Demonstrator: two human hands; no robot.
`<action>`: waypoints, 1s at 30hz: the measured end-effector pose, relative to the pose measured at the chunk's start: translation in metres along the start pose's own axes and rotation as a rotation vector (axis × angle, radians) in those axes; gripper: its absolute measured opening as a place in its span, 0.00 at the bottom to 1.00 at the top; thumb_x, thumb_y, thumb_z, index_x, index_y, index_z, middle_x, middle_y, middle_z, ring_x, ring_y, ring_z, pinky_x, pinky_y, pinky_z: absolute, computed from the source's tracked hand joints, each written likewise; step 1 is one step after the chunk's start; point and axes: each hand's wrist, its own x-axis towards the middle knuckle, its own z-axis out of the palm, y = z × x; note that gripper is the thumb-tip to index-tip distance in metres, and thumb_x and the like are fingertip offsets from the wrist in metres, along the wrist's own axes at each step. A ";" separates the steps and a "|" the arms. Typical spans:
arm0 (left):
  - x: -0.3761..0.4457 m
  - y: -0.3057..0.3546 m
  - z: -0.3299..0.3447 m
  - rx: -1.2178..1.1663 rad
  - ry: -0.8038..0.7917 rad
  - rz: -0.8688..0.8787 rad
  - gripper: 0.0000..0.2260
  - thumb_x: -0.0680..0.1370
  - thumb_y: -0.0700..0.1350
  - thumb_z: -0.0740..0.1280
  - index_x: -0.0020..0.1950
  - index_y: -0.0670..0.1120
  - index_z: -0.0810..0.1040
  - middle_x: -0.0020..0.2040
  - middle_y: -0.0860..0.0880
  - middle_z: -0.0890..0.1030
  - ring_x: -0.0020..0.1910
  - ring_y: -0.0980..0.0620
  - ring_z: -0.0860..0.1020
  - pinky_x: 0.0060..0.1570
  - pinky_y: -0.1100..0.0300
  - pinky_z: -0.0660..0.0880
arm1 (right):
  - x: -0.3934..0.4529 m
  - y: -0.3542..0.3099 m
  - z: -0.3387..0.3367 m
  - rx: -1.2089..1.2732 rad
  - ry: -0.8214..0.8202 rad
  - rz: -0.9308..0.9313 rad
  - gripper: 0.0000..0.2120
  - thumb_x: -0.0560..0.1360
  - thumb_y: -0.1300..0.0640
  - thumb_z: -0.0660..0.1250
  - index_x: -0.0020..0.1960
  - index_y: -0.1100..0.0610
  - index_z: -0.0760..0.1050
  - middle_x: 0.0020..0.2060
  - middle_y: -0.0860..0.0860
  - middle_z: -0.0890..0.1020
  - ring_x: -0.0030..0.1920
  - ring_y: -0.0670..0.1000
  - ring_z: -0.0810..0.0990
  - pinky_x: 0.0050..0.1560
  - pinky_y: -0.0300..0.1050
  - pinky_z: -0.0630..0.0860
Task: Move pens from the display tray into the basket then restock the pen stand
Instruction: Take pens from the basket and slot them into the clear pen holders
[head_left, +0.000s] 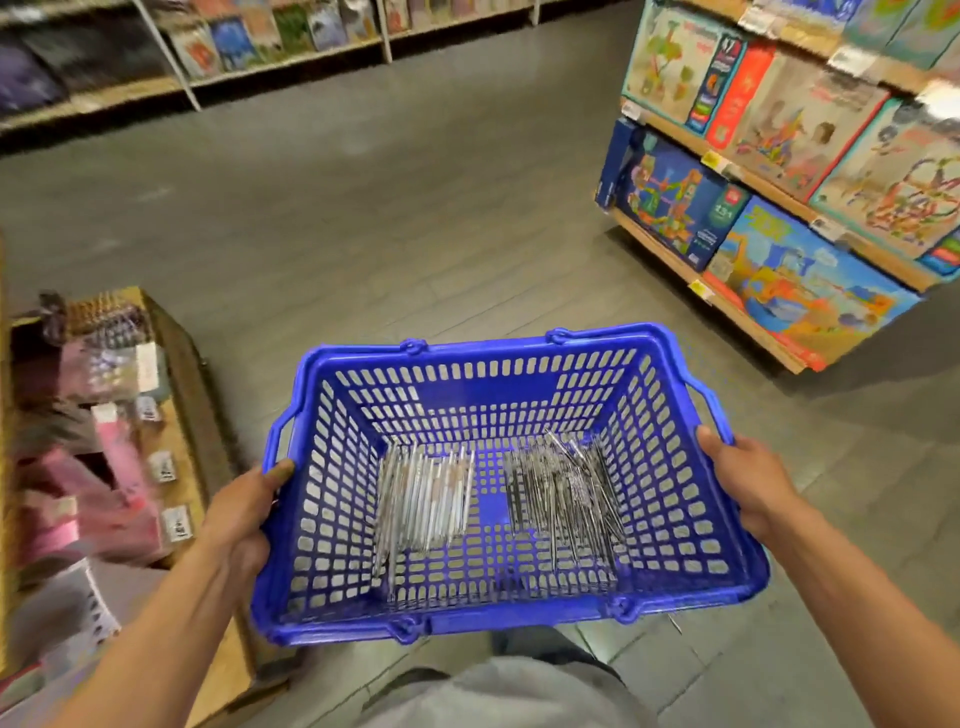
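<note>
A view from a head-worn camera looks down at a blue plastic basket (332, 519) carried at waist height in a shop aisle. The shelf unit on the left (182, 395), with pink and dark packets, is smeared by motion blur, so its goods cannot be identified, and it is cut off by the left edge. The fingers of both hands are hidden beneath the basket's sides; only the thumbs and backs of the hands show. A wide stretch of grey floor (389, 182) lies open ahead, between the left shelf, a far wall of books (270, 31) and a shelf of boxed toys (769, 171) on the right that runs out of frame. The left hand (244, 514) grips the basket's left rim with the thumb over the top edge, and the right hand (748, 483) grips the right rim the same way. Inside, on the basket floor between the two hands, lie two piles of pens: a pale, neatly aligned bundle (426, 499) on the left and a darker, looser heap (566, 493) on the right, apart from each other. Individual pens are too fine to count.
</note>
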 end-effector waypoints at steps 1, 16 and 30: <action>0.004 0.007 0.005 -0.026 0.020 -0.001 0.07 0.79 0.46 0.68 0.54 0.44 0.80 0.33 0.43 0.83 0.26 0.45 0.81 0.26 0.50 0.79 | 0.017 -0.019 0.007 -0.019 -0.023 -0.014 0.17 0.78 0.45 0.65 0.46 0.59 0.80 0.35 0.57 0.85 0.35 0.60 0.85 0.45 0.64 0.82; 0.101 0.122 0.023 -0.300 0.308 -0.013 0.08 0.79 0.45 0.68 0.44 0.42 0.78 0.27 0.45 0.82 0.22 0.47 0.80 0.20 0.50 0.76 | 0.174 -0.257 0.165 -0.160 -0.322 -0.182 0.15 0.78 0.46 0.67 0.45 0.59 0.77 0.35 0.59 0.85 0.36 0.62 0.85 0.44 0.67 0.80; 0.259 0.290 0.010 -0.346 0.345 -0.062 0.10 0.78 0.48 0.71 0.51 0.41 0.79 0.37 0.41 0.85 0.28 0.44 0.83 0.27 0.46 0.80 | 0.266 -0.428 0.340 -0.207 -0.368 -0.197 0.16 0.77 0.44 0.67 0.51 0.58 0.77 0.38 0.60 0.85 0.38 0.63 0.85 0.45 0.68 0.80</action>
